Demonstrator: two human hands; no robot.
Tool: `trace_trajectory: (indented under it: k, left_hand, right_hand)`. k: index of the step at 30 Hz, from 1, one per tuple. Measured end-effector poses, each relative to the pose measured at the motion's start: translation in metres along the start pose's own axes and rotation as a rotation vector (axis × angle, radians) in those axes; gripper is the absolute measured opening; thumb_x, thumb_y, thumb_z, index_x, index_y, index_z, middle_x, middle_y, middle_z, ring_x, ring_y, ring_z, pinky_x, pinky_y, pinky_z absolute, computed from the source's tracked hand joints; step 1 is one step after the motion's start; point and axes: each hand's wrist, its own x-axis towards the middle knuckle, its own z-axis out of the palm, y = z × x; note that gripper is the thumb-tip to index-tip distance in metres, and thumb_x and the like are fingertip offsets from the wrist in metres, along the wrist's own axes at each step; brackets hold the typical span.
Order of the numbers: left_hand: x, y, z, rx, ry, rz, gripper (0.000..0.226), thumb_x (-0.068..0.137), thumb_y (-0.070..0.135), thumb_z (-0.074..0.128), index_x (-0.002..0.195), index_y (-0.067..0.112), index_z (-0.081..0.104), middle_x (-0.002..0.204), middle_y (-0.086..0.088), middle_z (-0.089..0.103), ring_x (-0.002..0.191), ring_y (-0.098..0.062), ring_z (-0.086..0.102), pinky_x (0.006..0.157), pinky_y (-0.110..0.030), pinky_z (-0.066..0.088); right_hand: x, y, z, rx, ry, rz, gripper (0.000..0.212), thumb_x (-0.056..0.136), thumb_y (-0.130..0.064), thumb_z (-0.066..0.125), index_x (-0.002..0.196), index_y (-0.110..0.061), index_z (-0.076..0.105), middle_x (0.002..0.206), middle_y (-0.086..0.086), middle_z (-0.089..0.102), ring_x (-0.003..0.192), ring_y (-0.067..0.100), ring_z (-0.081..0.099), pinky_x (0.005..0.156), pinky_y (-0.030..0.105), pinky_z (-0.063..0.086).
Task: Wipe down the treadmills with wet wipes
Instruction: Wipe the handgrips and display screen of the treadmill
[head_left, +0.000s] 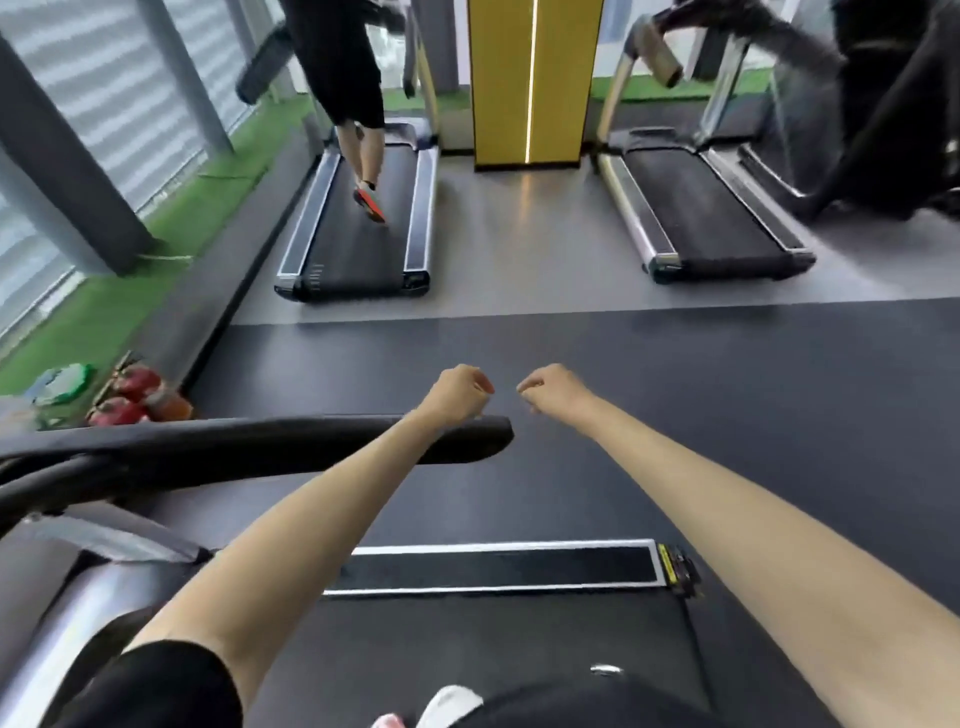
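Dark rubber gym floor (727, 415) ahead of you. Two machines beyond it: left treadmill (358, 260) occupied by runner (358, 78), right treadmill (711, 218) free. Near treadmill's handrail (311, 441) lies under your left hand (457, 392); right hand (553, 389) just beside it, not touching. Fingers of both curled in, nothing visibly held; no wet wipe in view. Fetch wipe first. Then wipe handrail in long strokes along grip, side rail (493, 566) after. Leave occupied machine alone.

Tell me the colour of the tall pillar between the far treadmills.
The tall pillar is yellow with a bright strip, head view.
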Motion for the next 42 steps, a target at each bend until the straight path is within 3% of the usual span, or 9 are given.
trace_trajectory:
  k: [2, 4, 11, 18, 23, 28, 34, 37, 42]
  left_hand:
    - [0.015, 0.033, 0.043, 0.032, -0.091, 0.037, 0.021, 0.095, 0.008, 0.050, 0.107, 0.006, 0.066, 0.107, -0.012, 0.068, 0.084, -0.023, 0.070, 0.081, -0.031, 0.055]
    - [0.028, 0.053, 0.069, 0.070, -0.154, 0.054, 0.022, 0.096, 0.010, 0.049, 0.110, 0.006, 0.066, 0.110, -0.011, 0.067, 0.086, -0.023, 0.070, 0.082, -0.034, 0.056]
    - [0.089, 0.071, 0.103, 0.132, -0.199, 0.007, 0.025, 0.095, 0.007, 0.044, 0.106, 0.002, 0.066, 0.113, -0.012, 0.066, 0.092, -0.027, 0.068, 0.085, -0.036, 0.055]
    - [0.188, 0.077, 0.113, 0.026, -0.205, -0.066, 0.023, 0.093, 0.006, 0.047, 0.108, 0.004, 0.065, 0.111, -0.010, 0.066, 0.080, -0.020, 0.068, 0.075, -0.026, 0.047]
    - [0.276, 0.086, 0.097, -0.026, -0.187, -0.095, 0.024, 0.093, 0.005, 0.046, 0.106, 0.002, 0.066, 0.106, -0.010, 0.067, 0.088, -0.024, 0.070, 0.068, -0.023, 0.045]
    - [0.320, 0.061, 0.046, -0.074, -0.112, -0.190, 0.022, 0.092, 0.007, 0.048, 0.104, 0.002, 0.066, 0.108, -0.012, 0.067, 0.086, -0.025, 0.070, 0.085, -0.035, 0.055]
    - [0.336, -0.001, -0.021, -0.074, 0.067, -0.338, 0.021, 0.091, 0.005, 0.047, 0.101, 0.003, 0.067, 0.095, -0.011, 0.067, 0.088, -0.026, 0.068, 0.077, -0.029, 0.050]
    - [0.340, -0.042, -0.044, -0.096, 0.175, -0.436, 0.022, 0.089, 0.004, 0.047, 0.097, 0.006, 0.067, 0.096, -0.010, 0.068, 0.090, -0.027, 0.067, 0.078, -0.031, 0.052]
    - [0.340, -0.118, -0.058, -0.105, 0.340, -0.627, 0.022, 0.086, 0.004, 0.044, 0.091, 0.008, 0.066, 0.097, -0.010, 0.068, 0.091, -0.031, 0.065, 0.084, -0.042, 0.054]
  right_hand:
    - [-0.004, 0.047, -0.030, 0.043, 0.035, 0.068, 0.031, 0.091, -0.004, 0.042, 0.107, 0.007, 0.067, 0.088, 0.016, 0.066, 0.080, 0.020, 0.056, 0.086, 0.038, 0.051]
    - [-0.006, 0.079, -0.049, 0.090, 0.051, 0.123, 0.031, 0.091, -0.004, 0.042, 0.105, -0.004, 0.070, 0.086, 0.003, 0.062, 0.083, 0.019, 0.059, 0.086, 0.032, 0.049]
    - [0.022, 0.144, -0.076, 0.175, 0.048, 0.221, 0.024, 0.090, -0.006, 0.046, 0.093, -0.006, 0.070, 0.074, 0.001, 0.061, 0.076, 0.020, 0.058, 0.084, 0.034, 0.051]
    - [0.102, 0.158, -0.101, 0.156, -0.010, 0.218, 0.027, 0.093, -0.007, 0.043, 0.102, -0.009, 0.068, 0.091, 0.001, 0.058, 0.089, 0.019, 0.057, 0.083, 0.027, 0.044]
    - [0.205, 0.141, -0.130, 0.081, -0.037, 0.233, 0.030, 0.092, -0.007, 0.040, 0.105, -0.011, 0.068, 0.097, 0.001, 0.057, 0.094, 0.022, 0.061, 0.087, 0.032, 0.048]
    - [0.286, 0.094, -0.132, 0.075, -0.103, 0.202, 0.031, 0.090, -0.005, 0.041, 0.103, -0.004, 0.069, 0.089, 0.006, 0.062, 0.085, 0.020, 0.058, 0.092, 0.039, 0.050]
    - [0.356, 0.027, -0.089, -0.003, -0.256, 0.050, 0.032, 0.092, -0.003, 0.040, 0.107, 0.002, 0.068, 0.096, 0.004, 0.060, 0.087, 0.020, 0.057, 0.087, 0.038, 0.051]
    - [0.391, -0.004, -0.065, -0.114, -0.350, -0.066, 0.035, 0.089, 0.000, 0.038, 0.111, 0.009, 0.064, 0.105, 0.010, 0.066, 0.088, 0.031, 0.063, 0.087, 0.044, 0.052]
    - [0.462, -0.039, -0.009, -0.238, -0.472, -0.247, 0.033, 0.088, -0.002, 0.040, 0.109, 0.009, 0.064, 0.111, 0.021, 0.066, 0.095, 0.038, 0.064, 0.067, 0.039, 0.050]
